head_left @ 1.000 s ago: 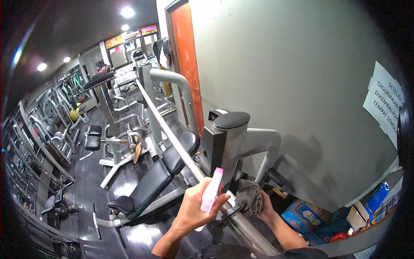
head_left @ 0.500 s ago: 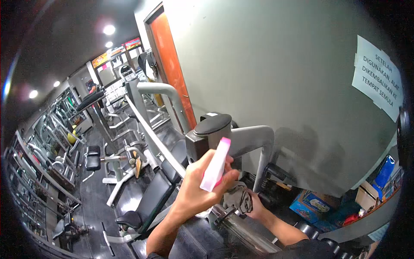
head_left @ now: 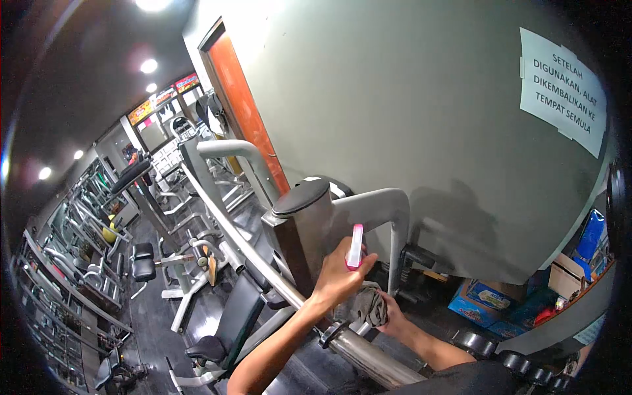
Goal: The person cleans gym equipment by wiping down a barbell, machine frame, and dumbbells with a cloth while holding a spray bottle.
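Observation:
My left hand (head_left: 336, 276) is closed around a spray bottle with a white and pink trigger head (head_left: 356, 249); most of its body is hidden by the hand. The nozzle end points away from me, towards the grey machine post (head_left: 293, 243) with its dark rounded cap (head_left: 301, 199). Lower and to the right, my right hand (head_left: 396, 320) grips a crumpled grey-brown cloth (head_left: 372, 307). Both hands are close to a thick metal bar (head_left: 368, 355) with a collar on it. A bent grey frame tube (head_left: 378, 201) rises behind them.
A padded bench (head_left: 240, 316) stands at the left, with more gym machines beyond. Dumbbells (head_left: 475, 342) lie at the lower right, near blue boxes (head_left: 477, 303). A printed sign (head_left: 563, 89) hangs on the grey wall, beside an orange door (head_left: 243, 105).
My left hand has moved forward, away from me, with the spray bottle. My right hand still holds the cloth, slightly lower. The view has shifted a little to the right.

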